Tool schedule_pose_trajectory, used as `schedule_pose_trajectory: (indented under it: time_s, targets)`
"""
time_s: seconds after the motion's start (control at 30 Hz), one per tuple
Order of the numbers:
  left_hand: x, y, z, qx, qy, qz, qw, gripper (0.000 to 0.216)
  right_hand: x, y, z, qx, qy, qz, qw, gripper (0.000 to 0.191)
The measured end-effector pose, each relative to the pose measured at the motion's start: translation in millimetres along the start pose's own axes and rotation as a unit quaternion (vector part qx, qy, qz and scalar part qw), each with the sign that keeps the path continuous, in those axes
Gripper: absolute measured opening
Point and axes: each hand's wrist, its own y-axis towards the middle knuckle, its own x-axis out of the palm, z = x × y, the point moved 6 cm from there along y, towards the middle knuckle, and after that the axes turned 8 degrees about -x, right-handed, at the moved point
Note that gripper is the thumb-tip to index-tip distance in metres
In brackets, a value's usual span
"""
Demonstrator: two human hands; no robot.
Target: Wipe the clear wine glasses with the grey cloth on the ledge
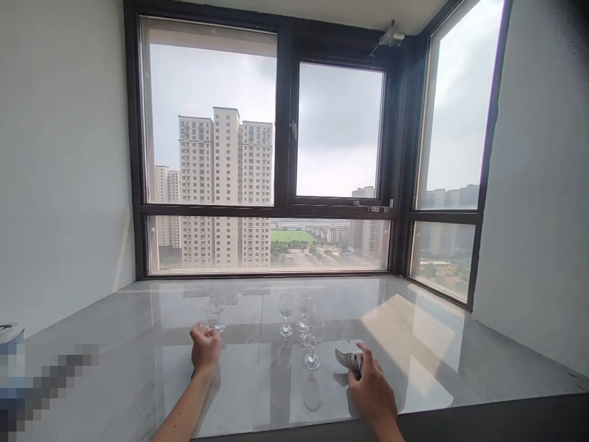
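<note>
On the left of the glossy sill, my left hand (pixel 205 350) is closed round the lower part of a clear stemmed wine glass (pixel 208 315). Just behind it, another wine glass (pixel 219 312) stands upright, partly overlapped by the held one. My right hand (pixel 372 383) grips a crumpled grey cloth (pixel 346 358) low over the sill at the right. Between my hands several clear wine glasses are grouped upright: one at the left of the group (pixel 286 305), one at the back (pixel 303 302) and one nearest me (pixel 314 333). They partly overlap, so the ones behind are hard to separate.
The pale tiled sill (pixel 230 393) ends at a dark front edge. Dark-framed windows (pixel 267 210) rise behind it and at the right, with white walls on both sides. A can-like container (pixel 11 350) stands at the far left beside a pixelated area. Sunlight falls on the right of the sill.
</note>
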Motion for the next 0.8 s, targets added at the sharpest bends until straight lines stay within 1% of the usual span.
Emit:
schedule_pose_trajectory:
  time_s: [0.13,0.37,0.57,0.73,0.8]
  targets:
    - [-1,-4,3,0.016,0.049,0.0,0.999,0.05,1,-1,-2,-0.009,0.001,-0.013,1.0,0.054]
    - [-4,-13,12,0.027,0.054,-0.012,0.998,0.038,1,0,-3,-0.021,-0.007,-0.013,1.0,0.057]
    - [-4,-17,15,0.024,0.055,-0.028,0.998,0.037,1,1,-6,-0.047,0.011,-0.001,0.999,0.052]
    - [-5,-18,18,0.029,0.057,-0.03,0.998,0.034,2,1,-5,-0.035,0.01,-0.012,0.999,0.051]
    - [-5,-18,17,0.031,0.057,-0.032,0.997,0.034,2,2,-6,-0.043,-0.003,-0.011,0.999,0.052]
